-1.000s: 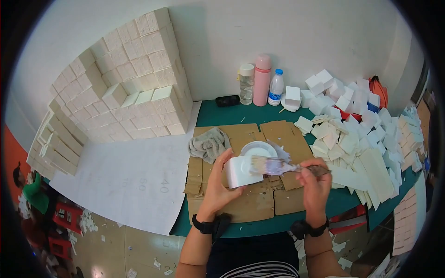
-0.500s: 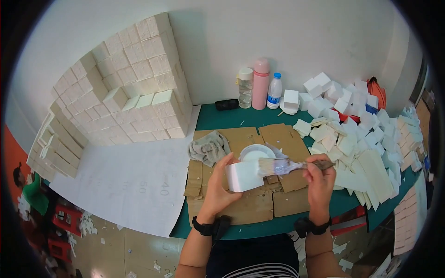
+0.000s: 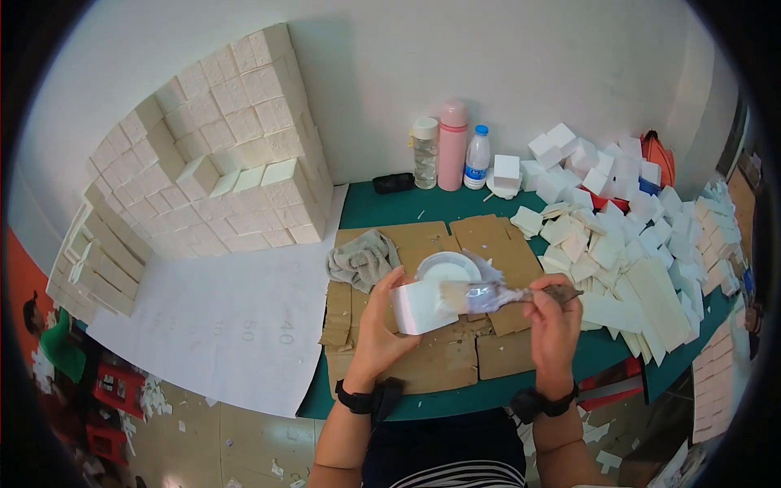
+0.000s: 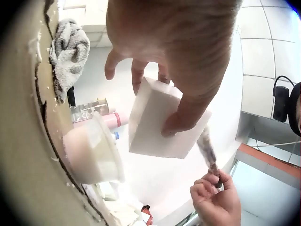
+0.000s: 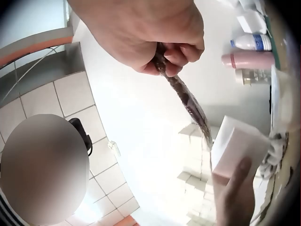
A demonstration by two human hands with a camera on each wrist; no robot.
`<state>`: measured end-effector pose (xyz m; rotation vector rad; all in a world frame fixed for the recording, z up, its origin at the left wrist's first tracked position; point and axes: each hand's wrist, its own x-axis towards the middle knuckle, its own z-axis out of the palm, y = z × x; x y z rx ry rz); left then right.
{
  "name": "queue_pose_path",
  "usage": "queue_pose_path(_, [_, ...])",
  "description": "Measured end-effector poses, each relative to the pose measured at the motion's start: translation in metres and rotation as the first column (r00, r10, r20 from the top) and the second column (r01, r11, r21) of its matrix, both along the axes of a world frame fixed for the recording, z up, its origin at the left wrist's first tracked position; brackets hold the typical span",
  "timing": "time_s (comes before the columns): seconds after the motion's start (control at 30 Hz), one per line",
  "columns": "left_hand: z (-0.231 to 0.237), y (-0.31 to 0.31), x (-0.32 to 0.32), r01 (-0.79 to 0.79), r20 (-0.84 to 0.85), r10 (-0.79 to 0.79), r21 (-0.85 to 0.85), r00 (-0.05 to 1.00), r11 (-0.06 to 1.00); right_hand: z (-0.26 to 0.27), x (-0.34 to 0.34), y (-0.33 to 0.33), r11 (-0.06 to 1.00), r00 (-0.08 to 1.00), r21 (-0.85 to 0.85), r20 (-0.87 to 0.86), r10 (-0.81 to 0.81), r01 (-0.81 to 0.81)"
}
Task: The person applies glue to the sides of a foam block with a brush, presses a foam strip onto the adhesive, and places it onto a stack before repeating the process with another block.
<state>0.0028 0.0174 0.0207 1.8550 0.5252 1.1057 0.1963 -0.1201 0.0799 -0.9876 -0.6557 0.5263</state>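
In front of the white tub [image 4: 91, 155], the left hand [image 3: 377, 332] holds a white block [image 3: 421, 310] in its grip; right of the tub, the right hand [image 3: 555, 329] pinches a brush [image 3: 486, 298] in its grip, bristles against the block.

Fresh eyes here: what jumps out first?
Probably the tall, stepped stack of off-white blocks at the back left of the head view. Opposite it, a loose heap of white pieces sprawls on the right. Between them, the left hand holds a white block and the right hand a brush.
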Motion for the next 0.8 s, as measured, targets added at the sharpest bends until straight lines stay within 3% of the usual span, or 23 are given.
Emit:
queue_pose_path(0.17, [0.002,-0.002,0.001,-0.035,0.03,0.036,-0.026,0.999,0.999,-0.001,-0.012,-0.005,0.976,0.96,-0.179,0.226,0.164,-0.124])
queue_pose_path(0.27, [0.0,0.001,-0.003,-0.05,0.053,0.052,-0.024,0.997,0.998,-0.001,0.007,-0.013,0.985,0.924,-0.167,0.381,0.035,0.032])
queue_pose_path(0.43, [0.001,0.0,0.002,-0.036,0.041,0.037,-0.011,0.998,0.999,0.004,0.011,-0.015,0.989,0.941,-0.037,0.314,-0.123,0.141])
queue_pose_path(0.57, [0.001,-0.001,0.001,-0.041,-0.02,0.041,0.022,0.999,0.999,0.009,-0.012,-0.005,0.999,0.987,-0.01,0.151,-0.048,0.05])
queue_pose_path(0.7, [-0.001,0.001,-0.001,-0.019,0.007,0.019,0.0,1.0,1.0,-0.001,-0.008,0.003,0.982,0.952,-0.182,0.285,0.107,-0.056])
queue_pose_path(0.8, [-0.001,0.001,-0.003,-0.024,0.041,0.024,-0.013,0.999,1.0,0.0,0.01,0.002,0.986,0.957,-0.082,0.266,-0.12,0.146])
